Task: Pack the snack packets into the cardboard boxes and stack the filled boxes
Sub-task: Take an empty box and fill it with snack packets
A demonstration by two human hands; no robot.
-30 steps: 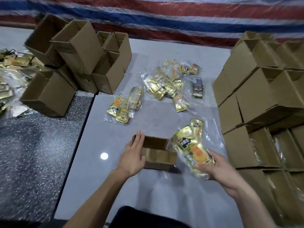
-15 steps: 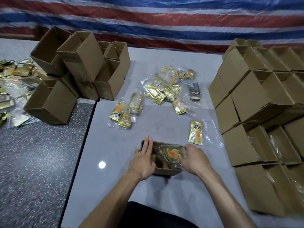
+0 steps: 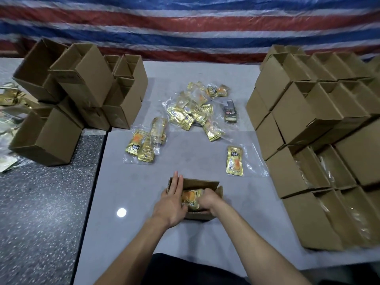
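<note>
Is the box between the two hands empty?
No, gold packets lie in the box, where the right hand grips them, while the left hand rests on its left wall.

Counts: 1 open box [image 3: 205,184] at the near edge of the table [image 3: 133,182], 1 packet bundle [image 3: 190,199] inside. 1 lone gold packet [image 3: 234,160] right of centre, 1 dark packet [image 3: 230,111] farther back. Roughly 3 in the left-centre bag [image 3: 144,146]. Centre heap [image 3: 193,114]: uncountable. Left box pile [image 3: 82,79]: at least 8. Right box stack [image 3: 298,112]: over a dozen, cut off.
</note>
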